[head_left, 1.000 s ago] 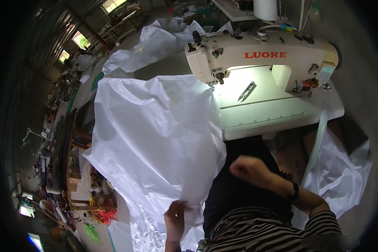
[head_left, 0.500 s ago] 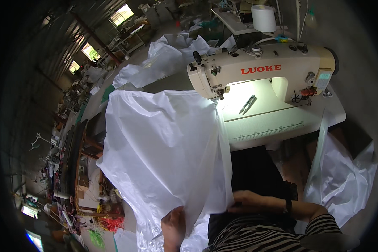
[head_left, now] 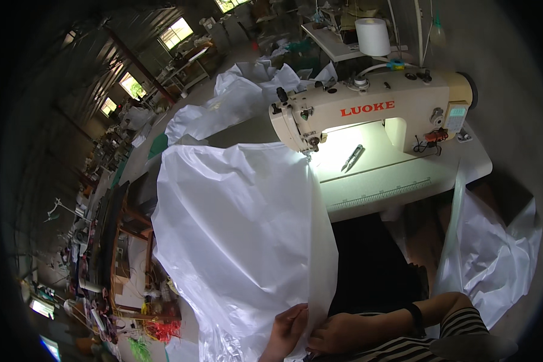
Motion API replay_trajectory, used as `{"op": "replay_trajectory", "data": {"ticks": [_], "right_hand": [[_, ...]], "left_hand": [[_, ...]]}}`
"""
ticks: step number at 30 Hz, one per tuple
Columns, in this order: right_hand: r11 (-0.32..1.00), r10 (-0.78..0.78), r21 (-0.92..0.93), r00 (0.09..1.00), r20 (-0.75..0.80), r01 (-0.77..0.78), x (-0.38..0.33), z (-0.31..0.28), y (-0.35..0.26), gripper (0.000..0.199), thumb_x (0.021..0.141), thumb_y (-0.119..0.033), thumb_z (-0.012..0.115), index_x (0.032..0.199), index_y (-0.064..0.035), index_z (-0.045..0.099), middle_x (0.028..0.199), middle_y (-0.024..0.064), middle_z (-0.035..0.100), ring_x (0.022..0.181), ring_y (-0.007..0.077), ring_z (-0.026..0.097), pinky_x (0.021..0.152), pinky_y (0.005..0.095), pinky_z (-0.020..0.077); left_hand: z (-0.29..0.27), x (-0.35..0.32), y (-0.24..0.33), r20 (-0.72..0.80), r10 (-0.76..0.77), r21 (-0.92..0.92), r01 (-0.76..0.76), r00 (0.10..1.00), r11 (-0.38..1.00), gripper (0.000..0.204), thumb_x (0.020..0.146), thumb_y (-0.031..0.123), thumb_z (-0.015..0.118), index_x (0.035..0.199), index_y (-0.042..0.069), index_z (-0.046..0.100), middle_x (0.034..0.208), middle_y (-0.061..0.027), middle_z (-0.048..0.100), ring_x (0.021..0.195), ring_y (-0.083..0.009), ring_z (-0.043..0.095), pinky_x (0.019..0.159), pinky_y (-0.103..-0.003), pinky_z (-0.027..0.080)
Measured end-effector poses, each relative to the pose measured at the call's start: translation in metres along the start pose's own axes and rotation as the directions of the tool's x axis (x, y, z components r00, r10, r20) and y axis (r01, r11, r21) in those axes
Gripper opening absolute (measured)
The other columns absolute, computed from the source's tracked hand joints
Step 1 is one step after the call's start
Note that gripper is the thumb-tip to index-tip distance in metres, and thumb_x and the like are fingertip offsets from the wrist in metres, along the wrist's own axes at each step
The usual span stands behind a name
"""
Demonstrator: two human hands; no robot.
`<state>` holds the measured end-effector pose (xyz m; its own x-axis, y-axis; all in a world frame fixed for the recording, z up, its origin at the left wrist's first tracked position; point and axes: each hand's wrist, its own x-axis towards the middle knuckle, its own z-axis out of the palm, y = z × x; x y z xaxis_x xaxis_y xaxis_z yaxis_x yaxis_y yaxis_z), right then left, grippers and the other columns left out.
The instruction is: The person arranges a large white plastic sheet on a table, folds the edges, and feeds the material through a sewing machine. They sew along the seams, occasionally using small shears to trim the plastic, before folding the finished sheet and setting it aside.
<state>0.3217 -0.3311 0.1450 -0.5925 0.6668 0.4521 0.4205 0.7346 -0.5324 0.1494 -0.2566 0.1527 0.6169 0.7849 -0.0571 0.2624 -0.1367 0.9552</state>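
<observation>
A large white plastic-like sheet [head_left: 241, 223] runs from under the needle of a sewing machine [head_left: 368, 108] down toward my lap. Near its lower right edge my left hand [head_left: 291, 326] is closed, pinching the sheet. Just right of it, my right hand [head_left: 335, 333] is closed too, its fingers curled at the sheet's edge. The two hands are close together. The machine's lamp lights the needle area, where the sheet's top right corner lies under the presser foot. Thread snips [head_left: 352, 158] lie on the machine bed, right of the needle.
More white sheeting [head_left: 223, 108] lies heaped behind the machine, and another piece [head_left: 495, 253] hangs at the right. A white thread cone [head_left: 373, 37] stands behind the machine. To the left is a wooden frame [head_left: 133, 229], with red stringy material [head_left: 163, 329] below.
My left hand has moved right along the sheet, and my right hand has come lower and slightly left, bringing them together. The sheet's right edge now hangs straighter. The whole view has shifted slightly.
</observation>
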Motion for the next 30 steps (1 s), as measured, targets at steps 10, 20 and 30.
{"op": "replay_trajectory", "data": {"ticks": [10, 20, 30], "right_hand": [[0.955, 0.209, 0.264, 0.939, -0.272, -0.136, 0.028, -0.041, 0.120, 0.020, 0.099, -0.016, 0.054, 0.111, -0.0004, 0.051, 0.104, 0.0112, 0.061, 0.102, 0.0199, 0.060, 0.087, 0.0333, 0.0510], [0.607, 0.790, 0.448, 0.438, -0.429, -0.656, 0.018, -0.038, 0.189, 0.057, 0.096, -0.026, 0.055, 0.136, 0.0107, 0.039, 0.085, 0.0168, 0.067, 0.066, 0.0305, 0.067, 0.061, 0.0414, 0.0536], [0.477, 0.746, -0.179, 0.504, -0.436, -0.861, 0.034, -0.015, 0.192, 0.054, 0.088, -0.007, 0.050, 0.137, 0.0130, 0.038, 0.073, 0.0188, 0.066, 0.066, 0.0381, 0.066, 0.059, 0.0473, 0.0519]], "left_hand": [[0.007, 0.032, 0.002, 0.198, 0.619, 0.543, -0.611, 0.760, 0.577, 0.015, 0.072, 0.005, 0.066, 0.084, 0.010, 0.058, 0.084, -0.0066, 0.066, 0.070, -0.0255, 0.065, 0.058, -0.037, 0.053], [0.009, 0.060, -0.017, 0.618, 0.369, 0.478, -0.704, 0.695, 0.525, 0.009, 0.076, 0.016, 0.061, 0.079, 0.010, 0.055, 0.075, -0.0080, 0.059, 0.066, -0.0315, 0.062, 0.054, -0.043, 0.047], [-0.006, 0.129, -0.020, 0.569, 0.390, 0.520, -0.684, 0.724, 0.512, 0.008, 0.081, 0.013, 0.063, 0.082, 0.010, 0.055, 0.068, -0.0056, 0.053, 0.062, -0.0304, 0.061, 0.054, -0.040, 0.050]]}}
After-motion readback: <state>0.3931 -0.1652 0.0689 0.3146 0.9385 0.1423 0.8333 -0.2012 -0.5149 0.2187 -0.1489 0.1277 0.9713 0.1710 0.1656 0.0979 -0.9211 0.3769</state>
